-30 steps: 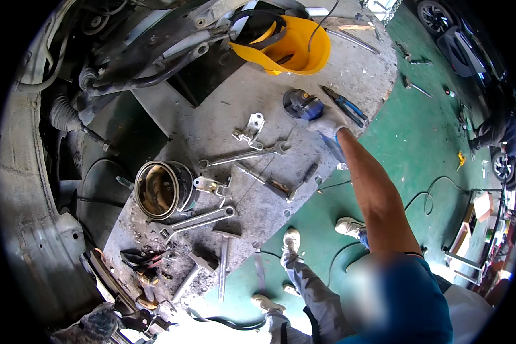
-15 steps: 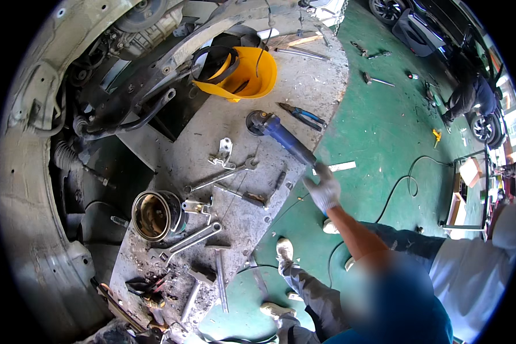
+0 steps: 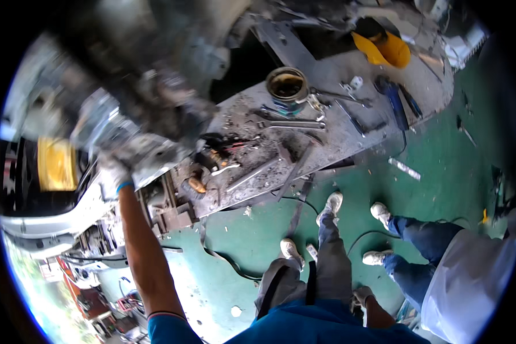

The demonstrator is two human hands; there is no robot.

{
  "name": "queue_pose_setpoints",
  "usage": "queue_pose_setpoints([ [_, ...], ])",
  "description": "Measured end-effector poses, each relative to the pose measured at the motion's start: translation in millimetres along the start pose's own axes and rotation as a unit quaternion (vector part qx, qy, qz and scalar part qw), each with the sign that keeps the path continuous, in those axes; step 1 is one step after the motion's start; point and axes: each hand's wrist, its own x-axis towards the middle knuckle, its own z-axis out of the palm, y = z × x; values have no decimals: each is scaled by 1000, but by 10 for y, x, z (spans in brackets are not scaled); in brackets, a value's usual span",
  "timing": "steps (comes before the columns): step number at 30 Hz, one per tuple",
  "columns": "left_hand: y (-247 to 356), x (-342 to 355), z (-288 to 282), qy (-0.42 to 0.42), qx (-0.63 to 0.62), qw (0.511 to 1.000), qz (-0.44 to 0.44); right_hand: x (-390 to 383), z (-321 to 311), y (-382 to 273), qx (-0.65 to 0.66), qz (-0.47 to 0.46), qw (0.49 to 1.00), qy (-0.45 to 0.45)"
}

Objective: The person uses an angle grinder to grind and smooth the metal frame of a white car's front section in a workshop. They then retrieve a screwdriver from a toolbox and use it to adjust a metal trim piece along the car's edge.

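Along the left side, car body [image 3: 149, 146]: stripped, dull metal fills the upper left from where I stand, most of it blurred. I'd judge it heavy and stiff, with no give; the thin rim may be sharp, so a gloved hold on a thicker folded edge looks safer than one on a bare lip.
Surface [image 3: 338, 66]: grey and gritty, running from beside the car body toward the right, hand tools strewn over it.
Angle grinder [image 3: 393, 103]: blue, lying near the right end of the surface, well apart from both hands. Probably weighty toward its disc end; the long body is the place to hold, clear of the disc.
Open can [image 3: 282, 104]: upright near the far edge, brown inside. Light or middling, I'd guess, and best taken round its wall, since the rim could be slick.
Left hand [image 3: 114, 172]: gloved, at the lower edge of the car body and seemingly touching it. Blur hides the fingers, so I can't tell whether they grip the metal or merely rest there.
Right hand [image 3: 362, 295]: gloved, low beside the person's trouser leg, away from the surface; whether its fingers are curled round anything, I can't make out.
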Motion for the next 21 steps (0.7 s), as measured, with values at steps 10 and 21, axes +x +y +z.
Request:
queue_pose_setpoints([
  [10,727,-1780,-1222,-67,17,984,167,-808,-140,-691,171,-278,942,78],
  [21,-2447,-6642,-3716,-666,340,598,-287,-1349,349,-91,64,-225,966,111],
])
